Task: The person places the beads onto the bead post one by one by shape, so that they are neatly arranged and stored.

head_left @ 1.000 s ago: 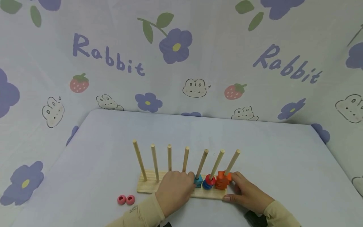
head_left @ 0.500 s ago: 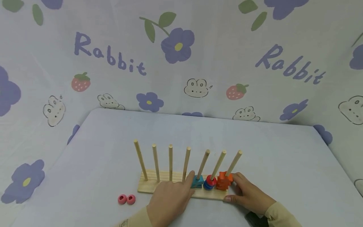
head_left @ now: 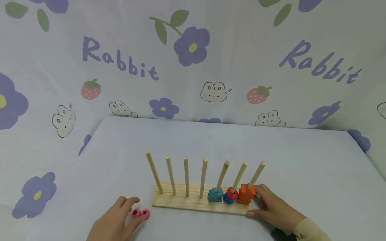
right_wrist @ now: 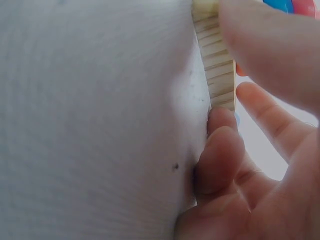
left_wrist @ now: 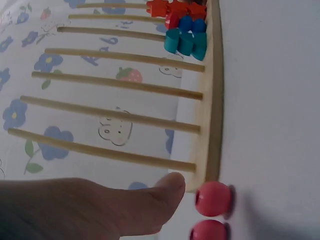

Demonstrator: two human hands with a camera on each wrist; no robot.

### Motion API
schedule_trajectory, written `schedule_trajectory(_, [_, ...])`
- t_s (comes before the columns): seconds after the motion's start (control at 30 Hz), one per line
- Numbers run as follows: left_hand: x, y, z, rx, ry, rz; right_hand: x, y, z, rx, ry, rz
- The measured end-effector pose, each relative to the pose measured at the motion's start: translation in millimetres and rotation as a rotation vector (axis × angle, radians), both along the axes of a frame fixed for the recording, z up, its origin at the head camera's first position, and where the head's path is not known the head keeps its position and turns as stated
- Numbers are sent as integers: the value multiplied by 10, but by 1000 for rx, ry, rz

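Observation:
A wooden base carries seven upright pegs. The fifth peg holds a teal piece, the sixth red and blue discs, the seventh a stack of orange pieces. Two pink beads lie on the table left of the base. My left hand hovers at them with relaxed fingers, forefinger behind and thumb in front; in the left wrist view the thumb lies just beside the beads. My right hand grips the base's right end, its fingers curled against the wood.
The table is covered in pale cloth. A backdrop printed with flowers, rabbits and strawberries rises behind and at both sides. The four left pegs stand bare.
My left hand has left the base beside the teal piece and moved left and back to the pink beads. The right hand has kept its hold on the base.

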State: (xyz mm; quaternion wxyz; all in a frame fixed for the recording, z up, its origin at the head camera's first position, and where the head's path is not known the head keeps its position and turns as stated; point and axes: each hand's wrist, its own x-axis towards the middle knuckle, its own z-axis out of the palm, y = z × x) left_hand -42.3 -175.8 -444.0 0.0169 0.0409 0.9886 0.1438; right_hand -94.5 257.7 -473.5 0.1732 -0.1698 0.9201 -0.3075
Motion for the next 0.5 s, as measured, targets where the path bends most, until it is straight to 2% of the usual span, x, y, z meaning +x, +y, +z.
schedule_trajectory(0.03, [-10,-45,-58,10,-46,13,-2,7,1,2,6,4])
schedule_trajectory(0.23, [-86,-172,-417,118,-189,72,-4,28,-30,13,-20,-18])
schedule_trajectory(0.3, [-120,-182,-509,143,-207,83,-6,44,-44,-3,-15,-9])
schedule_trajectory(0.5, [-193,-212,-717,207,-150,111,-50,97,-84,-106,-8,51])
